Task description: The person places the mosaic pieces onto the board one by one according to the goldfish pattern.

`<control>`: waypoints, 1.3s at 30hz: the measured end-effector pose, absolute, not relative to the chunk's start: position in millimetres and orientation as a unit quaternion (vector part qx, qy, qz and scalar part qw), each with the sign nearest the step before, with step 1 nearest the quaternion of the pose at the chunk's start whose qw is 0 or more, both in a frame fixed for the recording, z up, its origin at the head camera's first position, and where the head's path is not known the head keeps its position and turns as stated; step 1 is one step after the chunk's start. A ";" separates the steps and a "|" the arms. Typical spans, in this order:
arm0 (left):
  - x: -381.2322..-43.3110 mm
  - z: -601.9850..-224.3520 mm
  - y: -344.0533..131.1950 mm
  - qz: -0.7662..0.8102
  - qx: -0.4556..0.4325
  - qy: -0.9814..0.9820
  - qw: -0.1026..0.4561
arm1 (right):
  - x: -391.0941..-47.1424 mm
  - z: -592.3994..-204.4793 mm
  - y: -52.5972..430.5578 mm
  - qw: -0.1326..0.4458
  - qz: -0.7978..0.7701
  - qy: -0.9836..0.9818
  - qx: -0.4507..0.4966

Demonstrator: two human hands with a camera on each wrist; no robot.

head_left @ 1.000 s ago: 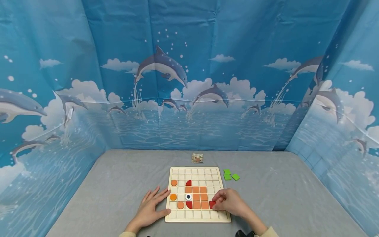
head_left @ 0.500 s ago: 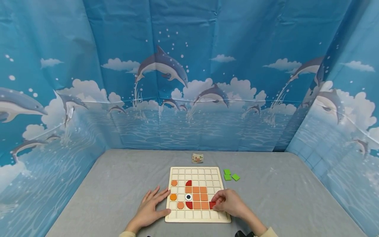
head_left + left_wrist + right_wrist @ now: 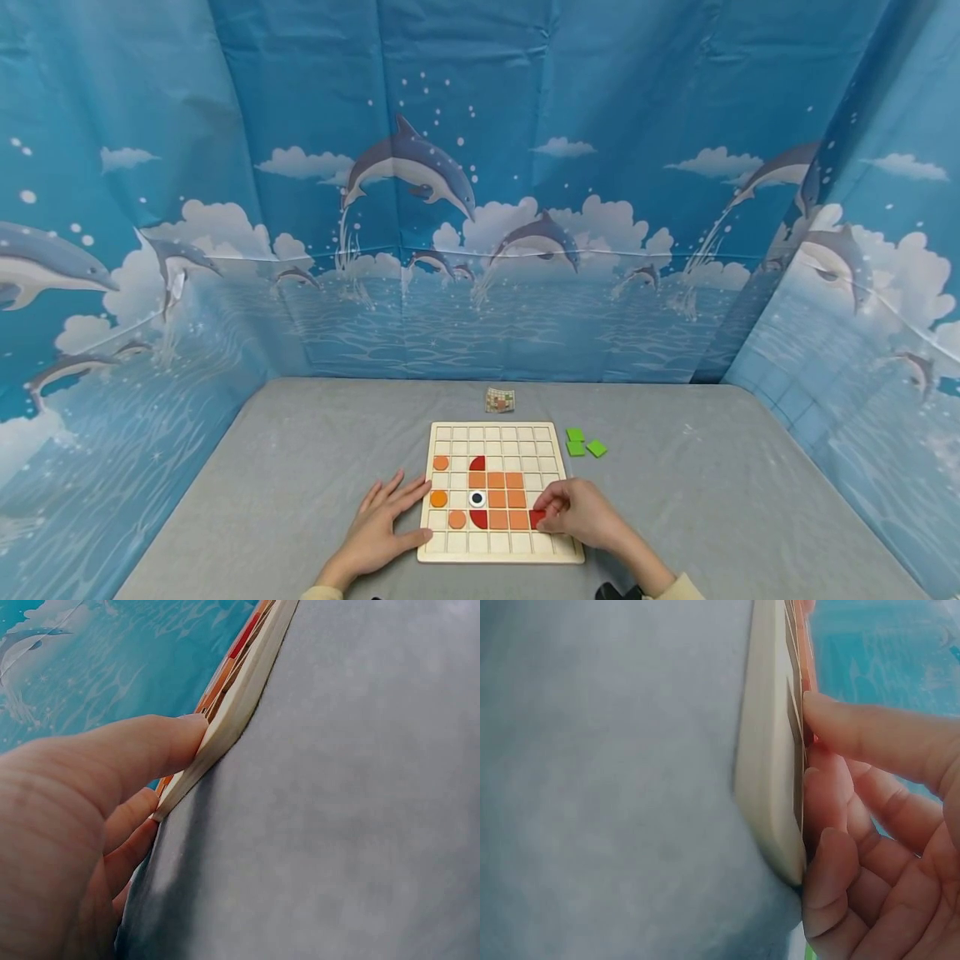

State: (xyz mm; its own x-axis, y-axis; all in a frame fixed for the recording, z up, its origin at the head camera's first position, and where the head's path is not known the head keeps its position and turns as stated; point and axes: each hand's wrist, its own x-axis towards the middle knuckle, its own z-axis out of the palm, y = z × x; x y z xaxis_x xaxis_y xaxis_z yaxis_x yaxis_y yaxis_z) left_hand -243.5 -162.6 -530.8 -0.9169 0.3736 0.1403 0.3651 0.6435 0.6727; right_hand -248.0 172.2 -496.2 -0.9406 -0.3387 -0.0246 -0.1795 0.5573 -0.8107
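A wooden grid board lies on the table. With fingers spread, my left hand rests against its left side; thumb and fingertips touch the rim in the left wrist view. My right hand pinches a red tile between thumb and fingers at a cell near the lower right, partly hiding it. Beside that tile runs a row of orange square tiles. Red quarter-round tiles, a white eye tile and round orange tiles sit in other cells.
Green square tiles lie on the grey tabletop right of the board. Behind the board is a small printed card. A blue dolphin curtain encloses the back and sides. Something black shows near the right sleeve.
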 end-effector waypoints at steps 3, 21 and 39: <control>-244.5 -531.7 -162.3 0.369 0.204 0.907 0.009 | -248.3 -496.4 174.2 0.095 -0.451 0.874 -0.152; -245.0 -532.8 -162.9 0.370 0.209 0.905 0.004 | -285.8 -497.0 208.7 -0.101 -0.405 0.906 -0.074; -244.5 -531.8 -163.2 0.372 0.204 0.906 0.007 | -309.6 -489.6 235.8 -0.092 -0.246 0.964 0.034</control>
State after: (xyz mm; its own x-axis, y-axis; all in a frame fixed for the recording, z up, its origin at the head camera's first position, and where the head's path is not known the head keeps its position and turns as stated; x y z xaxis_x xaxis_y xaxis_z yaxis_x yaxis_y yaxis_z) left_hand -244.5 -163.2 -531.8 -0.9166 0.3752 0.1383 0.3641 0.6401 0.6766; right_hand -309.6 235.8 -489.6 -0.9808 0.1100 0.1611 0.0195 0.8770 -0.4801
